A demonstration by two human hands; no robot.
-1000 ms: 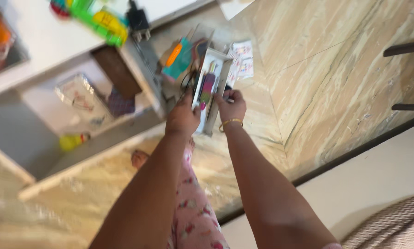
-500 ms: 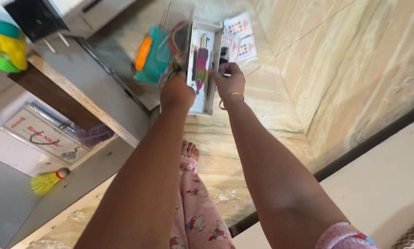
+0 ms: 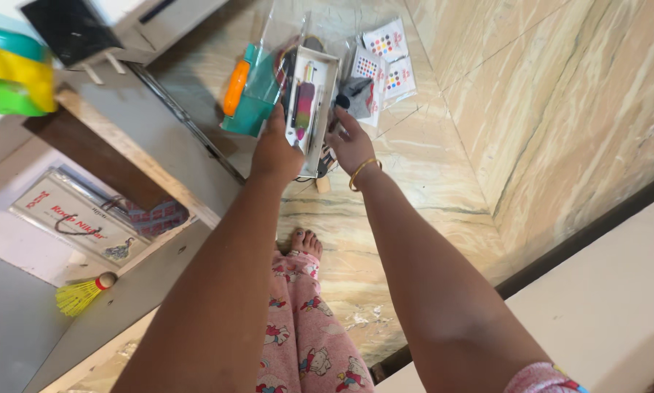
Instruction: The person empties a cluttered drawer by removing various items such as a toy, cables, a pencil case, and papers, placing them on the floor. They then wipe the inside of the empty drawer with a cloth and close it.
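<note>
fingers of my left hand (image 3: 274,149) clamp the white tray (image 3: 325,76); my right hand (image 3: 350,140) grips its other edge. tray lifted off the floor (image 3: 443,167), pens inside, not yet set anywhere.

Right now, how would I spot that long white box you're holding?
Look at the marble floor, just past the grey shelf edge. Both hands, left and right, hold the narrow white box over it. Unlike the teal pouch and dotted sticker sheets beside it, it is open-topped with a pink-and-green stick inside.

Left hand (image 3: 274,149) and right hand (image 3: 350,138) holding white tray (image 3: 324,80), marble floor (image 3: 530,94)
</note>
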